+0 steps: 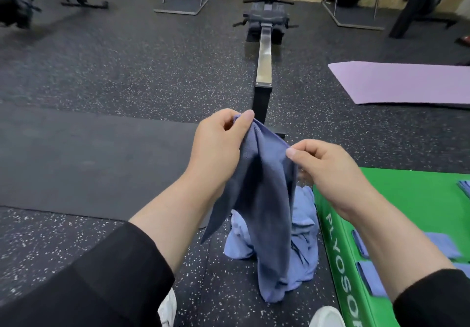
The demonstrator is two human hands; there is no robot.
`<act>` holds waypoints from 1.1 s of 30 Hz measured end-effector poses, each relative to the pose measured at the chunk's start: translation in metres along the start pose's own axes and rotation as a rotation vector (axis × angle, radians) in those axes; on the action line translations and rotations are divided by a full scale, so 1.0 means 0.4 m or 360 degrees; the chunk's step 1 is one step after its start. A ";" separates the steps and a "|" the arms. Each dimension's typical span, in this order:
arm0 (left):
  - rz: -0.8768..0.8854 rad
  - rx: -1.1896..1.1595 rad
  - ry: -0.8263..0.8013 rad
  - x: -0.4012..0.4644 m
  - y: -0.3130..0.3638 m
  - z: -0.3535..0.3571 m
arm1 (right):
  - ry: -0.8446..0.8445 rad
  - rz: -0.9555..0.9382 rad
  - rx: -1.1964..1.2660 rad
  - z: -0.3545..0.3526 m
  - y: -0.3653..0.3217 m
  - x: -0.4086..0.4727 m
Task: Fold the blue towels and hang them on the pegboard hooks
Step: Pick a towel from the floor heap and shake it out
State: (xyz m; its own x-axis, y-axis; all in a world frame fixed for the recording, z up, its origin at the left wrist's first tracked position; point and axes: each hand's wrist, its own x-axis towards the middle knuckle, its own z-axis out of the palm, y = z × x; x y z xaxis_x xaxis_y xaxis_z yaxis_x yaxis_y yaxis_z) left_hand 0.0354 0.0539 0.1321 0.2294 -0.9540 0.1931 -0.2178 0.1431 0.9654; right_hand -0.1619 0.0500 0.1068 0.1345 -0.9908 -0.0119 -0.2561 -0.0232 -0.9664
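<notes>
Left hand (218,146) and right hand (328,171) pinching blue towel (264,199), folded towels (442,245) atop green box (412,194)

A dark blue towel (264,199) hangs unfolded and rumpled in the air, pinched at its top edge, above a crumpled heap of lighter blue towels (302,237) on the floor, with folded blue towels (442,246) lying flat on a green box (417,199).
</notes>
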 end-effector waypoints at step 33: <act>0.0005 0.0332 0.0021 0.007 0.017 0.032 | -0.0170 0.0071 -0.0123 -0.007 -0.017 0.015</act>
State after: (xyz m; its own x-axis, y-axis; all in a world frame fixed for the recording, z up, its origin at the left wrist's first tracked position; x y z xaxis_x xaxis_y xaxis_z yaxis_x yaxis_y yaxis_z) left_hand 0.0225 0.0491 0.1370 0.2408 -0.9498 0.1995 -0.4102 0.0867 0.9079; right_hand -0.1618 0.0439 0.1142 0.2213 -0.9714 -0.0857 -0.3368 0.0063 -0.9416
